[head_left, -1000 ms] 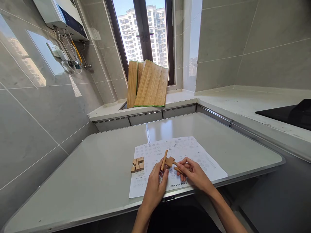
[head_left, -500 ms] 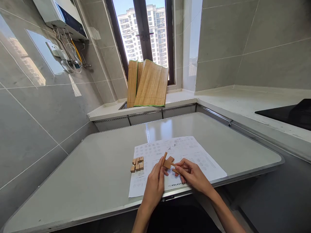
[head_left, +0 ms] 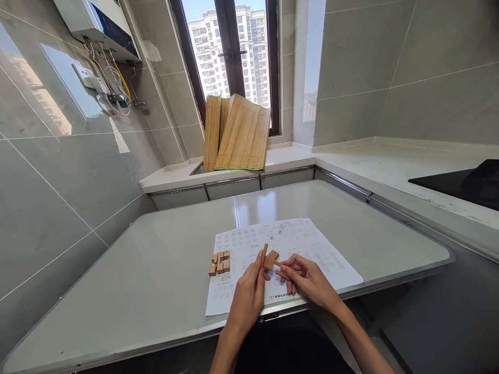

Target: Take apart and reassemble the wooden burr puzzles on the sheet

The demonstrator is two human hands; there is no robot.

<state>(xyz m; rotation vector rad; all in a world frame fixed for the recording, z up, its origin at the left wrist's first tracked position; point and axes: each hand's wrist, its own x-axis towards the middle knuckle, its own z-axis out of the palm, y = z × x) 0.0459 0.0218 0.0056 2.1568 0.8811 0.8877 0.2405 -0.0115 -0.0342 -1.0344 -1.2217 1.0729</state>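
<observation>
Several joined wooden pieces (head_left: 268, 263) are held above a printed paper sheet (head_left: 237, 244). My left hand (head_left: 249, 285) grips them from the left, with one stick pointing up past its fingertips. From the right, my right hand (head_left: 306, 278) pinches the pieces that stick out toward it; its lower fingers are curled beneath. How the pieces interlock is too small to tell. On the sheet's left edge lies a small group of wooden blocks (head_left: 220, 263), partly on the table and touched by neither hand.
The pale table (head_left: 156, 270) has a raised rim at its near edge. Behind it, bamboo mats (head_left: 244, 135) lean against the window on a white ledge (head_left: 288, 154). A black hob (head_left: 463, 182) is on the right counter. A water heater (head_left: 99, 28) hangs at upper left.
</observation>
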